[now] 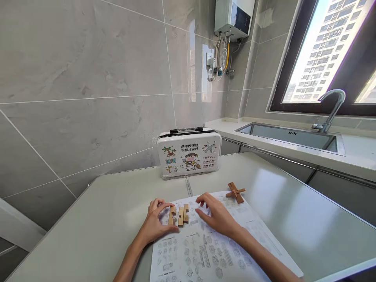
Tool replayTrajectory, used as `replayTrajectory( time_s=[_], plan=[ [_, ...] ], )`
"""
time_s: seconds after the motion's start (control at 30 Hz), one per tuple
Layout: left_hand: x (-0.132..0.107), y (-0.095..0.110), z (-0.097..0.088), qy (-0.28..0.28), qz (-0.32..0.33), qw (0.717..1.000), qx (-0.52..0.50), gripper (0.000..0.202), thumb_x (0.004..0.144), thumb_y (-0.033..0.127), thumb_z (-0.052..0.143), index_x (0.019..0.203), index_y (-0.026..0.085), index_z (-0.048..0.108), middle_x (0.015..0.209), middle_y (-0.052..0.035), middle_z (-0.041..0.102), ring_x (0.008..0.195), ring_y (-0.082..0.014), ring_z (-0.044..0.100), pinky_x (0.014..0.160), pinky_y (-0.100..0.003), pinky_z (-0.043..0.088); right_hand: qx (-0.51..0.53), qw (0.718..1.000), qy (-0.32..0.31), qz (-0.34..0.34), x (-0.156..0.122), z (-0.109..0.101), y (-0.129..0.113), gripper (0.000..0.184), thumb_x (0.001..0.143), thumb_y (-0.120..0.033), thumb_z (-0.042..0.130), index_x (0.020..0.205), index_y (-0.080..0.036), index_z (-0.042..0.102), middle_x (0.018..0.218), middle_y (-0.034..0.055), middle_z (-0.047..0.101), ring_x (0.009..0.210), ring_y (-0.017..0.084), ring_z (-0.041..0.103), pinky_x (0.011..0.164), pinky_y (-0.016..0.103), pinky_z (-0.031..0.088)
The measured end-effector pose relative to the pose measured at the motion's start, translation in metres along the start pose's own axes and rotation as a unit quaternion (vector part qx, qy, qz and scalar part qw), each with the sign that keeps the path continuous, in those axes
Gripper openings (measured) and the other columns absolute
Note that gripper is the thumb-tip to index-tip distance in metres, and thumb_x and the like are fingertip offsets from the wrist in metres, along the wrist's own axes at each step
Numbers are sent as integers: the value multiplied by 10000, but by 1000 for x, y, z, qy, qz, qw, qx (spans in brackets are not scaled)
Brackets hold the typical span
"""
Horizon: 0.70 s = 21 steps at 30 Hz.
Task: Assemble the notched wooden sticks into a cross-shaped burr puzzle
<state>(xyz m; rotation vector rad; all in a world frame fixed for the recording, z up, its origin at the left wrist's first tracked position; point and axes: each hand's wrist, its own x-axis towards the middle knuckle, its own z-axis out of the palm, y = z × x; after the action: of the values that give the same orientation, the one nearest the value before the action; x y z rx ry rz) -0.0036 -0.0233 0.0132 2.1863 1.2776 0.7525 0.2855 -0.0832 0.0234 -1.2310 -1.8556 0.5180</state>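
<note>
On the printed sheet (205, 250), three notched wooden pieces (178, 215) lie side by side, unjoined. The left hand (155, 225) has its grip closed on the leftmost; the right hand (216, 217) has its grip apart and empty, just beside them. One crossed assembly (235, 192) sits joined at the sheet's far corner on the table (117, 211).

grey tiled wall (73, 78) | window (323, 51) — bright daylight | steel sink (293, 138) | pale table (111, 219)

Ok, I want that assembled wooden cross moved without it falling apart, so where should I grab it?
Pinch the wooden cross at its centre joint, where the bars interlock, coming from above with the right hand, which is nearer. Its arms stick out at angles, one pointing up, so pulling a single arm might slide it loose.
</note>
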Motion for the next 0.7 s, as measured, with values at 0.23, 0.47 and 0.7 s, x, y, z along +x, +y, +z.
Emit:
replayTrajectory(
  time_s=[0.23,0.47,0.7],
  plan=[
    [4,7,6,-24,-39,970,-238,802,632,474,951,1325,202,653,826,23,593,724,-146,509,689,-261,427,-100,991,-87,6,6,48,1,240,855,-327,786,1039,-261,648,1035,38,659,922,255,667,780,342,484],
    [4,20,13,-33,-45,963,-262,769,685,389,927,1359,198,608,867,17,630,725,-137,521,725,-273,442,35,998,8,55,1,63,7,154,807,-314,763,829,-249,625,777,-7,639,729,212,616,689,310,416],
    [1,41,20,19,-56,973,-222,713,742,449,874,1367,230,609,858,26,615,670,-134,524,687,-276,478,269,952,60,135,9,42,10,455,976,-614,525,1142,-208,646,853,46,727,627,183,619,560,307,485]
  ],
)
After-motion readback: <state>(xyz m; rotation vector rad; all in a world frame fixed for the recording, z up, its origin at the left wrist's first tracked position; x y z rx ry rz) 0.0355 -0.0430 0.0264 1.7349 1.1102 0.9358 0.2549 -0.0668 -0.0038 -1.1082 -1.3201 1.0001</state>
